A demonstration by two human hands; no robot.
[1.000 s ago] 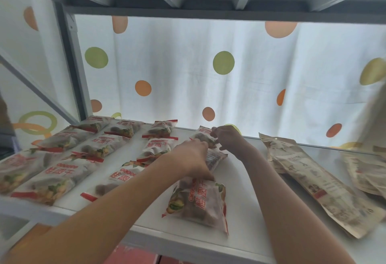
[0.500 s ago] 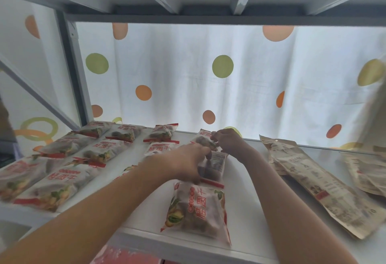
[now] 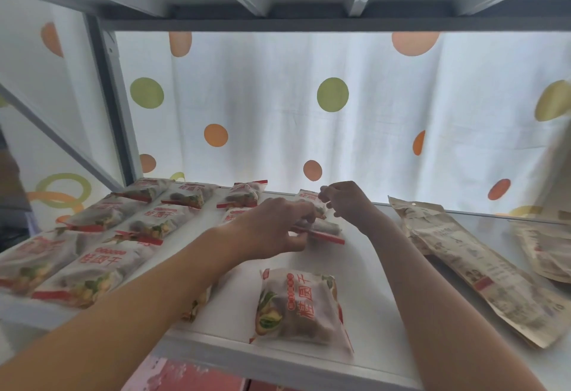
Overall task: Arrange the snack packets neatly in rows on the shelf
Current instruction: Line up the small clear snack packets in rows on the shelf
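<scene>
Bare shelf point(image 3: 380, 291) strip between the front snack packet point(image 3: 298, 307) and the brown paper pouches point(image 3: 482, 270) on the right, packet rows point(image 3: 123, 236) filling the left side, upper shelf frame point(image 3: 309, 24) low overhead, spotted curtain point(image 3: 278, 112) closing the back, both forearms crossing the middle

Clear red-edged snack packets point(image 3: 102, 270) lie in rows on the white shelf board point(image 3: 383, 270), left. Brown paper pouches point(image 3: 482, 264) lie right. One clear packet point(image 3: 296, 307) lies between, at the front.

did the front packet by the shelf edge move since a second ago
No. The front packet lies just behind the shelf's front edge as it did before, below the left hand; its shift in the picture matches the shelf's, so the camera moved.
</scene>
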